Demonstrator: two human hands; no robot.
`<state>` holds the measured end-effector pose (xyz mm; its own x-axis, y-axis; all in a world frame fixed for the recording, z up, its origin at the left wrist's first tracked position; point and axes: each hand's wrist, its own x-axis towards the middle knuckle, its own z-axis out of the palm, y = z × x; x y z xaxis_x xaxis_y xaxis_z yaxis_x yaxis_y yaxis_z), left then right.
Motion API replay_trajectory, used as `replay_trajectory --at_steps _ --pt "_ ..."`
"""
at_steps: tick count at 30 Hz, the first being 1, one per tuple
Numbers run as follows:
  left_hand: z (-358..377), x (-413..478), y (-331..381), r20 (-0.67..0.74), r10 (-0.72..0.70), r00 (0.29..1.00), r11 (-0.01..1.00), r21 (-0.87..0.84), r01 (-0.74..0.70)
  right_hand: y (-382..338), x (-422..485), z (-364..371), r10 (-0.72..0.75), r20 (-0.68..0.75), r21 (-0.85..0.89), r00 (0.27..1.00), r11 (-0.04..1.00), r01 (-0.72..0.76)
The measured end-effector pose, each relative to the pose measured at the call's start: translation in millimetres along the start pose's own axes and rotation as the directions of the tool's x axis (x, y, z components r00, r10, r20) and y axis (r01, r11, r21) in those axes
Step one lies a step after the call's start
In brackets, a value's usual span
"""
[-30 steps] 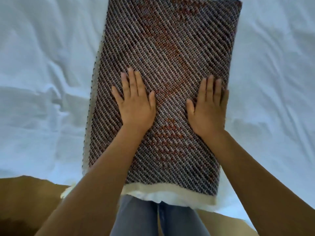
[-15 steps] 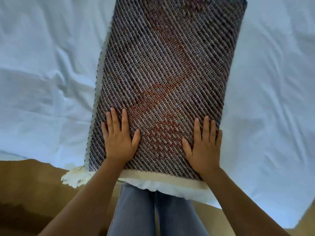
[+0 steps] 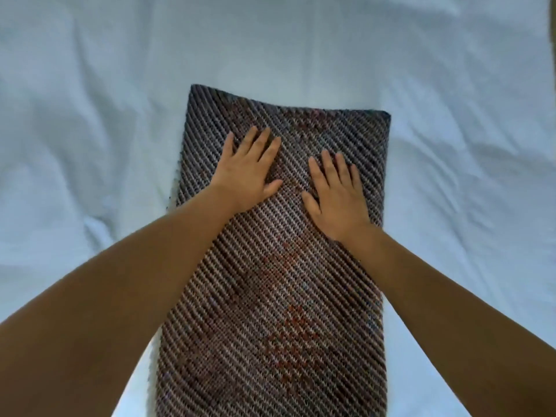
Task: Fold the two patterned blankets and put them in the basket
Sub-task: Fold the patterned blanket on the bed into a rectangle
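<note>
1 blanket (image 3: 270, 296); L hand (image 3: 246, 176), R hand (image 3: 337, 203) flat atop

A pale, bluish-white sheet (image 3: 90, 115) spreads across nearly the whole view, reaching the left, top and bottom edges. It is rumpled, with soft creases and shallow folds running across its left and right parts, and lies smoother toward the top. A narrow dark strip (image 3: 552, 19) shows at the upper right edge, too slight to identify.

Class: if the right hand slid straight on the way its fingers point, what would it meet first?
The right hand lies flat on the patterned blanket; ahead is its far edge, then likely only white sheet.
</note>
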<state>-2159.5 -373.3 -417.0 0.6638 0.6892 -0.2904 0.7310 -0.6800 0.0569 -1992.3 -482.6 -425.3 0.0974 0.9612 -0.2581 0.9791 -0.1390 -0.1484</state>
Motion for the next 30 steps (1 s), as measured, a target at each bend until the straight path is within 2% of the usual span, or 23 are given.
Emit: replay_trajectory --at_steps 5,9,12,13,15,18,20,22,25,30 --pt "-23 62 -53 0.159 0.156 0.975 0.987 0.015 -0.16 24 76 -18 0.047 0.108 -0.051 0.993 0.998 -0.042" --pt "-49 104 -91 0.301 0.03 0.953 0.999 0.015 -0.036 44 112 -39 0.084 0.262 -0.058 0.961 0.996 -0.071" --pt "-62 124 -99 0.557 -0.043 0.829 0.999 0.025 0.035 48 133 -56 0.129 0.343 -0.101 0.93 0.99 -0.1" --pt "-63 126 -98 0.605 -0.046 0.795 0.999 0.032 0.033 45 138 -60 0.142 0.379 -0.119 0.915 0.987 -0.104" --pt "-63 124 -93 0.631 -0.04 0.775 0.999 0.027 0.03 38 144 -65 0.162 0.451 -0.145 0.878 0.984 -0.107" --pt "-61 114 -90 0.604 -0.048 0.796 0.999 0.01 0.053 31 137 -64 0.193 0.48 -0.165 0.856 0.978 -0.129" --pt "-62 102 -90 0.54 -0.058 0.84 0.997 -0.006 0.073 29 125 -66 0.214 0.404 -0.213 0.889 0.967 -0.136" --pt "-65 84 -90 0.435 -0.07 0.898 0.996 -0.027 0.091 26 108 -72 0.207 0.296 -0.252 0.933 0.959 -0.133" --pt "-76 48 -90 0.23 -0.101 0.968 0.992 -0.044 0.114 26 78 -89 0.118 0.154 -0.259 0.981 0.963 -0.075" --pt "-109 -27 -70 -0.062 -0.134 0.989 0.99 -0.039 0.132 23 16 -132 0.007 -0.005 -0.297 1.0 0.955 -0.008"
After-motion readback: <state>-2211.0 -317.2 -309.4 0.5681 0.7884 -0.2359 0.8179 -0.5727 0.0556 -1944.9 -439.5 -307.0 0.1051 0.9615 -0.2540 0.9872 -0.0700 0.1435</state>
